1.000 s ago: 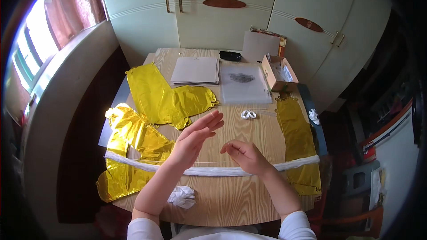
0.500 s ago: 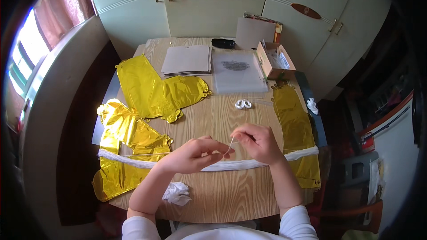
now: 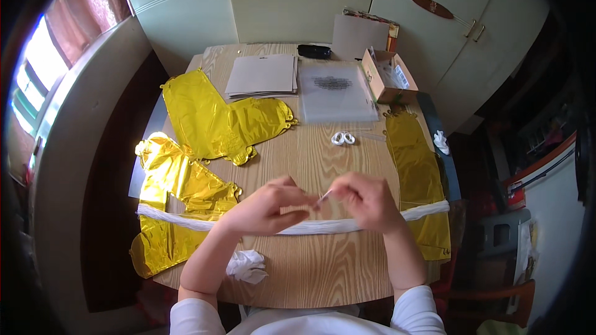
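Note:
Above the middle of the table, my left hand [image 3: 264, 208] and my right hand [image 3: 367, 203] are close together, both slightly blurred. A short stretch of thin white string [image 3: 323, 198] runs between their pinched fingertips. Below them, a long bundle of white strings [image 3: 326, 227] lies across the table from left to right, passing behind my wrists. Its left end rests over a shiny gold foil balloon [image 3: 166, 166], flat and uninflated. The right end crosses another flat gold foil piece [image 3: 415, 158]. Near my left forearm sits a crumpled white tissue [image 3: 247, 266].
A third flat gold foil balloon [image 3: 197, 111] lies at the far left. Farther back are a stack of grey cards [image 3: 262, 75], clear plastic sleeves [image 3: 338, 102], a black case [image 3: 314, 51] and a cardboard box [image 3: 397, 95]. Two small white rings [image 3: 343, 138] lie beyond my hands.
My hands have shifted and turned slightly, with the string still between their fingertips. The string's visible stretch looks shorter. The view has tilted a little; the table items stay in place.

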`<move>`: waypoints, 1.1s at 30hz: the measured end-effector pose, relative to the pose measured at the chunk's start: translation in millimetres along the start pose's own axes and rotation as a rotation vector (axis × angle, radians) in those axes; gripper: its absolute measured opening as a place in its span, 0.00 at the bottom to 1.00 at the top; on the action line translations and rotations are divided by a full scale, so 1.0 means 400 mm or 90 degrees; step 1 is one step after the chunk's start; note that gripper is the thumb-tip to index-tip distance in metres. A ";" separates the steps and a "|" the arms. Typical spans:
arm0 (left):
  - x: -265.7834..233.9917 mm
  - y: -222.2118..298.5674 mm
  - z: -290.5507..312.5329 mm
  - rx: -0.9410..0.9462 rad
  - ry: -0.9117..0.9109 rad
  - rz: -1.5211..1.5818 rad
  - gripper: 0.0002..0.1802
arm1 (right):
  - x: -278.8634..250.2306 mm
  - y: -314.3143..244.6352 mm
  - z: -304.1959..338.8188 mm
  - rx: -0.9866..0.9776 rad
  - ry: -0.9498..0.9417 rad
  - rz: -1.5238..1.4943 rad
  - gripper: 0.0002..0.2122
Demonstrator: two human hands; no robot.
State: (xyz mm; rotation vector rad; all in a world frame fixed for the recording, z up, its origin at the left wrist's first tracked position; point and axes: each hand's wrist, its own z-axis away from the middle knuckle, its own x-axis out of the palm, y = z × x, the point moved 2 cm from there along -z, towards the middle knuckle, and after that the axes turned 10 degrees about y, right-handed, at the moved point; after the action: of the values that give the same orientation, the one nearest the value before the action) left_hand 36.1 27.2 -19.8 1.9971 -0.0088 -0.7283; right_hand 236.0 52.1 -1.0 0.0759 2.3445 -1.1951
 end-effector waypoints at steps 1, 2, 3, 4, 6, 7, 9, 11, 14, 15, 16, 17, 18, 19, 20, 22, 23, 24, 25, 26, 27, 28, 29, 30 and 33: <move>0.001 0.005 0.001 0.005 -0.054 0.092 0.19 | 0.004 0.012 -0.001 -0.003 0.013 0.005 0.04; -0.002 0.012 0.004 -0.001 -0.058 0.211 0.17 | 0.015 0.026 -0.001 -0.007 0.026 0.010 0.04; -0.008 0.015 0.006 -0.017 -0.030 0.259 0.17 | 0.029 0.040 -0.002 -0.012 0.041 0.014 0.05; -0.015 0.017 0.009 -0.033 -0.001 0.307 0.17 | 0.051 0.047 0.008 0.019 0.000 -0.003 0.06; -0.021 0.010 0.020 -0.115 0.097 0.360 0.16 | 0.067 0.020 0.026 -0.055 -0.076 0.065 0.05; -0.023 0.011 0.019 -0.108 0.110 0.232 0.16 | 0.071 0.002 0.028 -0.092 -0.116 0.097 0.05; -0.026 0.023 0.004 -0.094 0.132 -0.023 0.16 | 0.052 -0.024 0.021 -0.136 -0.099 0.054 0.05; -0.027 0.010 0.019 -0.025 0.024 0.016 0.16 | 0.036 -0.028 0.013 -0.146 -0.021 0.018 0.05; -0.033 0.042 0.013 -0.001 -0.106 0.273 0.16 | 0.055 0.021 0.019 -0.090 -0.008 0.047 0.05; -0.032 0.043 0.012 -0.052 -0.023 0.326 0.16 | 0.065 0.029 0.021 -0.072 -0.013 0.065 0.05; -0.027 0.044 0.018 -0.103 0.062 0.376 0.16 | 0.081 0.020 0.027 -0.123 -0.001 0.015 0.03; -0.026 0.043 0.019 -0.155 0.146 0.426 0.16 | 0.100 0.023 0.045 -0.156 0.003 0.021 0.03; -0.029 0.044 0.019 -0.138 0.125 0.303 0.15 | 0.097 -0.002 0.043 -0.167 -0.040 0.031 0.03; -0.035 0.042 0.015 -0.120 0.105 0.180 0.14 | 0.092 -0.031 0.039 -0.178 -0.084 0.041 0.03; -0.040 0.038 0.012 -0.101 0.083 0.058 0.14 | 0.083 -0.035 0.035 -0.176 -0.069 0.032 0.03; -0.041 0.028 0.025 -0.079 0.006 0.009 0.13 | 0.061 -0.036 0.024 -0.175 -0.041 0.014 0.03; -0.046 0.030 0.028 -0.050 -0.020 0.127 0.13 | 0.063 -0.029 0.019 -0.155 -0.035 0.028 0.03; -0.048 0.033 0.021 -0.018 -0.051 0.247 0.14 | 0.062 -0.017 0.018 -0.133 -0.024 0.047 0.03; -0.048 0.038 0.015 0.015 -0.084 0.367 0.14 | 0.063 -0.003 0.019 -0.110 -0.014 0.065 0.03; -0.047 0.042 0.014 0.028 -0.011 0.387 0.15 | 0.082 0.002 0.026 -0.169 -0.012 0.067 0.04; -0.049 0.039 0.012 -0.016 0.036 0.287 0.15 | 0.087 -0.003 0.032 -0.181 -0.043 0.067 0.05; -0.052 0.037 0.011 -0.059 0.083 0.187 0.15 | 0.088 -0.013 0.036 -0.192 -0.074 0.066 0.05; -0.056 0.035 0.009 -0.100 0.128 0.087 0.15 | 0.085 -0.025 0.039 -0.203 -0.105 0.066 0.05; -0.049 0.042 0.008 -0.086 0.138 -0.038 0.17 | 0.066 -0.041 0.029 -0.144 -0.114 0.011 0.06; -0.040 0.031 0.011 0.041 -0.073 0.094 0.19 | 0.048 -0.005 0.009 -0.100 0.008 -0.044 0.06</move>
State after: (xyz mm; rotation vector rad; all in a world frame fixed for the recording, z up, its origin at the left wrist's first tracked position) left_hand 24.3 22.0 -3.6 1.9886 -0.2480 -0.7542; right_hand 220.4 44.8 -10.2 -0.0527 2.4616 -1.0396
